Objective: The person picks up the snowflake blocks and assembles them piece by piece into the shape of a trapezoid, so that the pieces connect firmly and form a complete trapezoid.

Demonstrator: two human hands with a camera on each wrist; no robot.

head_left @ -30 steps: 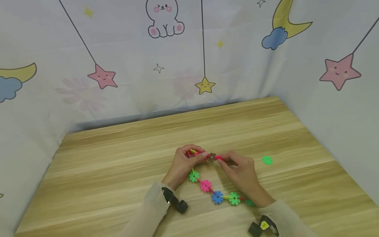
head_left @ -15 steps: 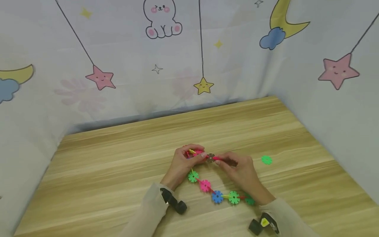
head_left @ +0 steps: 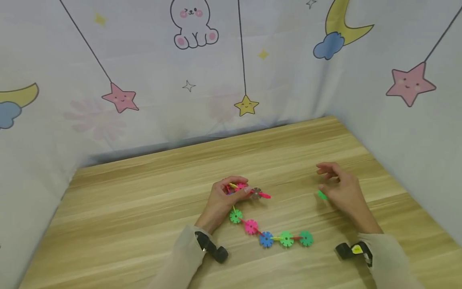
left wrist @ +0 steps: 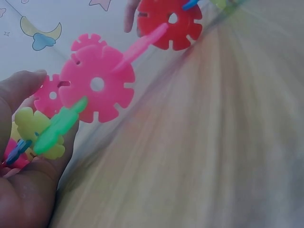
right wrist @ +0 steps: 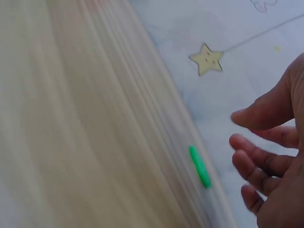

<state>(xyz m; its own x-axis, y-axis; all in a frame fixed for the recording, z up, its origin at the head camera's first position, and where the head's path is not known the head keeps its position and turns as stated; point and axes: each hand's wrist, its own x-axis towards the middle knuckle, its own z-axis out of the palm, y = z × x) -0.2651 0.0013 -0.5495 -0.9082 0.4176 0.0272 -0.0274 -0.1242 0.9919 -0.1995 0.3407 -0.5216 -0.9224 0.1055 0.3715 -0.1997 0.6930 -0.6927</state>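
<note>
My left hand (head_left: 221, 202) grips a bunched end of a chain of notched plastic discs, its fingers and thumb curled round several of them. A brown disc (head_left: 256, 193) and a pinkish-red disc (head_left: 266, 196) stick out past its fingertips. In the left wrist view, a pink disc (left wrist: 109, 61) and a red disc (left wrist: 161, 33) stand out in front of the thumb. The chain's other end trails over the table through a blue disc (head_left: 266, 239) to a teal disc (head_left: 306, 238). My right hand (head_left: 344, 192), fingers loosely bent and apart, hovers beside a loose green disc (right wrist: 199, 166), partly hidden behind its thumb.
The wood-grain table (head_left: 151, 208) meets a white cloth backdrop (head_left: 155, 80) with printed stars and moons along its back and sides. Each wrist wears a black camera mount, such as the left camera (head_left: 220, 253).
My right hand has let go of the pinkish-red disc at the chain's end and moved right to the loose green disc. My left hand keeps its hold in about the same place.
</note>
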